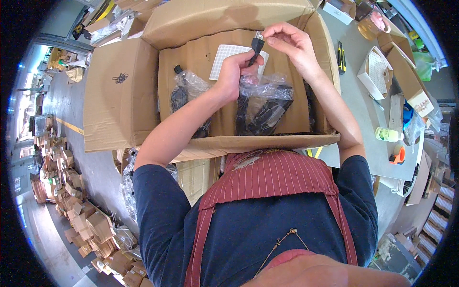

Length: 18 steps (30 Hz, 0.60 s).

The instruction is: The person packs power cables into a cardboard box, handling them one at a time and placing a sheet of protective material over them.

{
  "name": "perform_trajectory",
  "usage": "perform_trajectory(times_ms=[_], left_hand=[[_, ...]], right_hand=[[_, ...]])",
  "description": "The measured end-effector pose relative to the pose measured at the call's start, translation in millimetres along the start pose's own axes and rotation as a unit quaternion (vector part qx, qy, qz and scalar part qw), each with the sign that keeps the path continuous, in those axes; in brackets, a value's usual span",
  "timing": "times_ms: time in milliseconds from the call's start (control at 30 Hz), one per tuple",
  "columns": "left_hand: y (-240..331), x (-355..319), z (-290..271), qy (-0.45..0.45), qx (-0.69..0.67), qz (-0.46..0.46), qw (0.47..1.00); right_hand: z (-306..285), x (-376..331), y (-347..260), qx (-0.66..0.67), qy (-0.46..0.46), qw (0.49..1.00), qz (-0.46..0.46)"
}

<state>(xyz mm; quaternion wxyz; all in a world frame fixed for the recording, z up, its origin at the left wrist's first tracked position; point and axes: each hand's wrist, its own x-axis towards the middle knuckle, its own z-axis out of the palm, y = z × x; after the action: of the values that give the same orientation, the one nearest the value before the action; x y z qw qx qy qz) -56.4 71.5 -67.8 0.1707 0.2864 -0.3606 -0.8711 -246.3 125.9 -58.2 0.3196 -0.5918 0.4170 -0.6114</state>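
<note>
Both forearms reach forward and up, elbows bent. Left hand curled into a closed grip, thumb side up. Right hand just beside it, thumb and index pinched at their tips, other fingers loosely curled above.

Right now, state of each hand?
Left hand: closed around the black plug.
Right hand: fingertips pinched at the plug's top end, over the open box.
</note>
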Motion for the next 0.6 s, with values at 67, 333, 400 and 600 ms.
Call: perform_trajectory(times_ms=[67, 333, 400, 600], left_hand=[[0.8, 0.0, 0.3, -0.007, 0.001, -0.002, 1.000], [2.1, 6.1, -9.0, -0.063, -0.025, -0.041, 0.997], [2.0, 7.6, -10.5, -0.085, -0.036, -0.048, 0.995], [2.9, 7.4, -8.0, -0.099, -0.040, -0.056, 0.993]], right_hand=[[-0.3, 0.1, 2.2, -0.002, 0.005, 1.000, 0.012], [-1.1, 1.9, 8.4, -0.014, 0.024, 1.000, -0.007], [-0.7, 1.9, 6.0, -0.032, 0.030, 0.999, -0.004], [-2.5, 1.5, 1.5, -0.115, 0.027, 0.992, -0.034]])
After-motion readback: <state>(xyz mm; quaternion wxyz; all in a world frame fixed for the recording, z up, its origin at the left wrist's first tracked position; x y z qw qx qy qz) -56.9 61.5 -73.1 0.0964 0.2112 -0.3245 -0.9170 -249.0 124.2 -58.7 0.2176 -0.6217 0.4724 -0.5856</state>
